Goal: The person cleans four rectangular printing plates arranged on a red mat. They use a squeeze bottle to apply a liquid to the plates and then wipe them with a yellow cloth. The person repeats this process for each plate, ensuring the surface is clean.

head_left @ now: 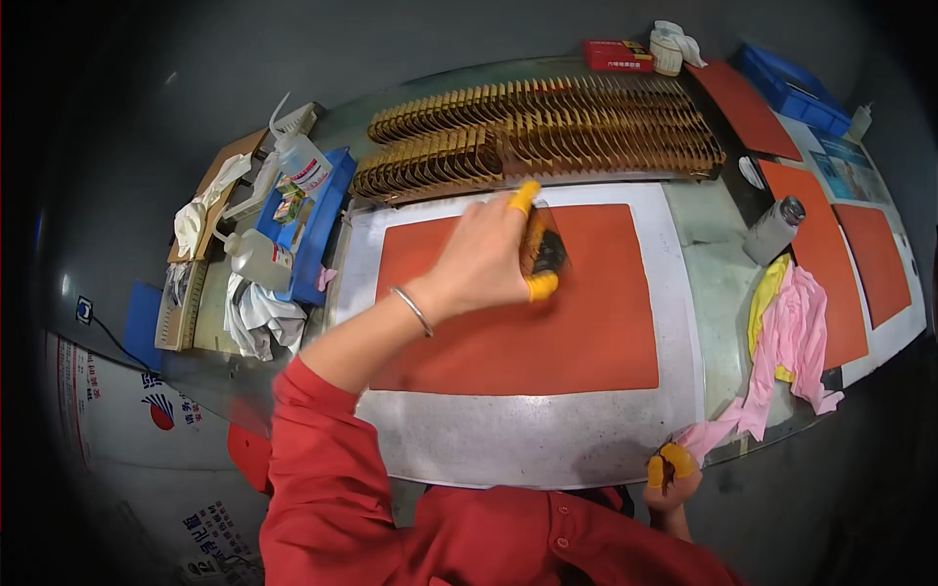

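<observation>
My left hand (486,249), with yellow finger cots on its thumb and a finger, grips a thin dark glossy plate (549,244) by its edges. The plate is tilted and slightly blurred above the orange-red mat (518,342). Just beyond it stands a long rack (586,142) with two rows of upright brownish pieces. Down at the table's near right edge, my right hand (676,481) is closed, with yellow cots on its fingertips. It pinches a pink cloth (713,430); a small dark patch between the fingers is too unclear to name.
A blue tray (327,210) at the left holds squeeze bottles and small boxes, with white rags (262,317) beside it. To the right are a grey bottle (775,230), a pink and yellow cloth pile (791,327) and more red mats (816,264). A blue bin (796,93) stands far right.
</observation>
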`<state>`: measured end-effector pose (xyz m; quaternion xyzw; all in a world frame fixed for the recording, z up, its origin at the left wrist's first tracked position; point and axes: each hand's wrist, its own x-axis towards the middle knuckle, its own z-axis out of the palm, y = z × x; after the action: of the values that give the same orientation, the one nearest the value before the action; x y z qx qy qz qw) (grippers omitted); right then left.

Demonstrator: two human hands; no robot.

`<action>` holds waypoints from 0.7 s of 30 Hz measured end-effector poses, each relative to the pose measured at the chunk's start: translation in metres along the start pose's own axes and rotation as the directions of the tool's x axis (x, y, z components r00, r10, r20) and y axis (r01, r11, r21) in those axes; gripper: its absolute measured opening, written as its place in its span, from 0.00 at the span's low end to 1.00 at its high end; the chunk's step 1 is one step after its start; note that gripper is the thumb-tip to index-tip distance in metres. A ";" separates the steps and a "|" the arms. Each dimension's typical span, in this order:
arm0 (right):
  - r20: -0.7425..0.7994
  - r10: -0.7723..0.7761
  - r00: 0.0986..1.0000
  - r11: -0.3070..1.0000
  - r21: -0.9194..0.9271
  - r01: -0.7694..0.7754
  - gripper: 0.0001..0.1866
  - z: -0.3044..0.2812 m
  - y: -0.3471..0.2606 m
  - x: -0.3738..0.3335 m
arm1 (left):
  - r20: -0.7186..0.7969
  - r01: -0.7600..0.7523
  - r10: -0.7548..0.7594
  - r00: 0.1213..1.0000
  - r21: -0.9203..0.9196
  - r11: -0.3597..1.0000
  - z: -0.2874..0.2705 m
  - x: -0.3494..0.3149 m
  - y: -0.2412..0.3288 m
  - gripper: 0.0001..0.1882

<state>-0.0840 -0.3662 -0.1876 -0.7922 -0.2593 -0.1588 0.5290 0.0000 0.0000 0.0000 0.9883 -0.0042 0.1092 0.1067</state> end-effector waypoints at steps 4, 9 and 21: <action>-0.012 -0.002 1.000 0.997 -0.076 0.001 0.07 0.002 -0.015 0.007 | -0.043 -0.060 0.071 0.997 0.219 0.974 -0.012 0.038 -0.076 0.45; 0.025 -0.052 0.998 0.977 -0.207 0.056 0.07 0.004 -0.016 0.012 | 0.122 -0.062 0.025 0.992 0.314 0.947 -0.005 0.101 -0.121 0.46; 0.052 0.053 0.997 0.987 -0.155 -0.045 0.07 0.003 -0.019 0.014 | 0.330 -0.058 0.000 0.944 0.167 0.984 0.002 0.134 -0.119 0.54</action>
<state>-0.0838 -0.3544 -0.1673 -0.8409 -0.2415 -0.1431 0.4628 0.1352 0.1181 0.0017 0.9980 -0.0270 -0.0554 0.0161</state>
